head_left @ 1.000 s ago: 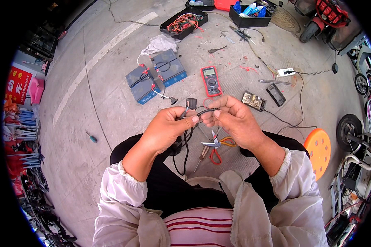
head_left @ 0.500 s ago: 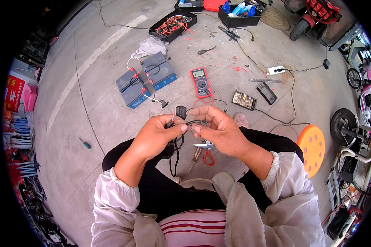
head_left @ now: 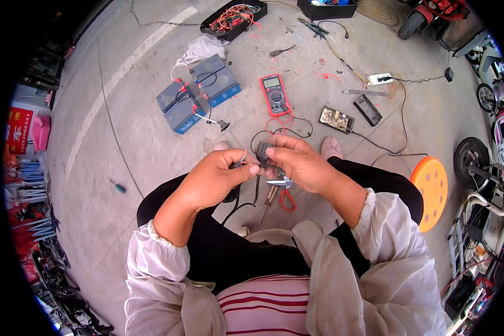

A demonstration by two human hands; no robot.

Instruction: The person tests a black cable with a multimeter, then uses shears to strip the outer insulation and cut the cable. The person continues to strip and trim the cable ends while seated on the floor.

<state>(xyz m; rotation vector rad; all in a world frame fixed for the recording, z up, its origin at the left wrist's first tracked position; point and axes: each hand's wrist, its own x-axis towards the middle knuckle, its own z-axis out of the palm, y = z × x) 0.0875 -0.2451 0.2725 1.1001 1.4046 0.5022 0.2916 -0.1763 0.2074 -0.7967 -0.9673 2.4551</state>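
Observation:
My left hand (head_left: pixel 217 175) is closed in a pinch on the thin stripped wires (head_left: pixel 242 163) of a black cable (head_left: pixel 238 208), whose loop hangs below my hands. Between the thumb and fingers of my right hand (head_left: pixel 301 163) is a blocky black plug (head_left: pixel 261 150), and a ribbed cable end shows under that hand. The two hands almost touch. On the ground beneath them lie scissors (head_left: pixel 287 200) with orange-red handles and a screwdriver (head_left: pixel 269 197) with a brown handle.
Ahead are a red multimeter (head_left: pixel 274 95), two blue batteries (head_left: pixel 180 106), an opened circuit board case (head_left: pixel 336 120), its black cover (head_left: pixel 367 110) and a white power strip (head_left: pixel 379 79). An orange stool (head_left: pixel 429 193) stands at right, a small screwdriver (head_left: pixel 118 187) at left.
My right thumb and fingers have closed on the black plug, which was beyond my fingers before. The hanging cable has swung left. The whole view has shifted a little.

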